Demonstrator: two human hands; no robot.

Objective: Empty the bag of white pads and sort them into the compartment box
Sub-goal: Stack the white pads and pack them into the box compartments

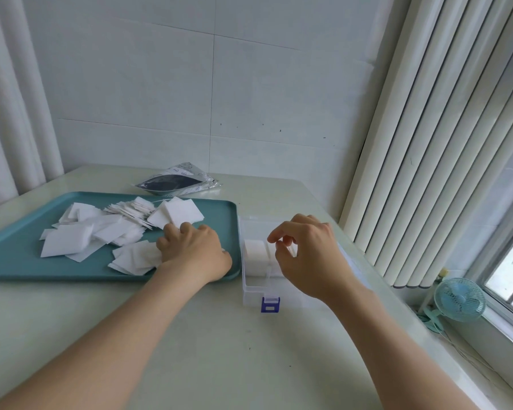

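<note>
Nearest on the counter (219, 350) is the blue latch (270, 304) of the clear box (251, 294). The box stands just beside the right rim of the tray (27, 261), with its long axis running away from the person. Its near compartment looks empty; farther in, a stack (253, 250) of white squares fills a cell.

The right hand (305, 255) hovers over the box. Its fingers (274, 235) are loosely bent, thumb and forefinger close together. No pad shows between them, though white on white would be hard to pick out.

The left hand (193, 250) lies knuckles-up on the right end of the tray. Its fingers (187, 229) are bent down onto loose pads (68, 241), with the tips buried among them. I cannot tell whether they grip a pad or only press on it.

The rest of the pads spread leftward across the tray, some fanned, some in thicker blocks. The coming move turns on this: the supply lies to the left of the box, under and beyond the left hand, which is the nearer one. Anything lifted must travel right over the tray rim into a cell.

The right hand and wrist cover much of the box, so its other cells and the divider layout cannot be read. The clear walls also fade into the pale counter.

Farthest back, the bag (178, 182) lies flat beyond the tray, mouth gaping dark. It looks emptied, though its inside is not plainly visible.
</note>
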